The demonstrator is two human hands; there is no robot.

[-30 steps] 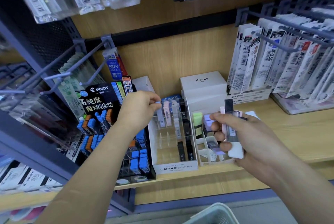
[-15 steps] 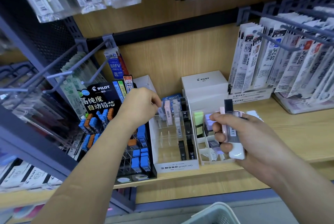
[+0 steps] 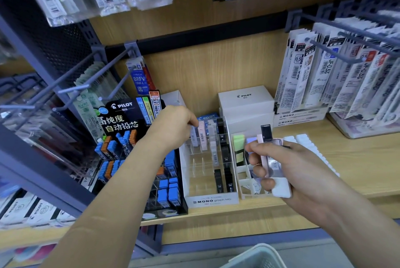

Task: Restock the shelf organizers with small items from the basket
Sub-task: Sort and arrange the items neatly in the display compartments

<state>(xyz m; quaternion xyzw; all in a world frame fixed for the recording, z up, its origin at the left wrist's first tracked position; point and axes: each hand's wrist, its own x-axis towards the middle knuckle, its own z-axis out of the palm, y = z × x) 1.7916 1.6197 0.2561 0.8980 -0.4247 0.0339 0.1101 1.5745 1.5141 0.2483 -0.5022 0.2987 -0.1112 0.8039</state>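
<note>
A white MONO organizer (image 3: 213, 200) with clear dividers stands on the wooden shelf. It holds black lead cases on its right side and pale ones at the back. My left hand (image 3: 173, 126) reaches over its back left corner, fingertips pinched on the top of a pale lavender lead case (image 3: 193, 139) that stands in a slot beside a pink case (image 3: 202, 138). My right hand (image 3: 296, 172) hovers in front of the shelf, closed around a bundle of lead cases (image 3: 271, 159) in pink, black, clear and white.
A black Pilot lead display (image 3: 121, 120) with blue and orange cases sits to the left. A small white organizer (image 3: 243, 181) holding green items stands to the right. White Pilot boxes (image 3: 245, 100) are behind. Bare metal hooks (image 3: 75, 90) jut out at left, hanging refill packs (image 3: 335, 77) at right. The basket rim (image 3: 257, 255) shows below.
My left hand has lowered the pale lavender case down into the back left slot of the MONO organizer. My right hand has stayed almost still with its bundle.
</note>
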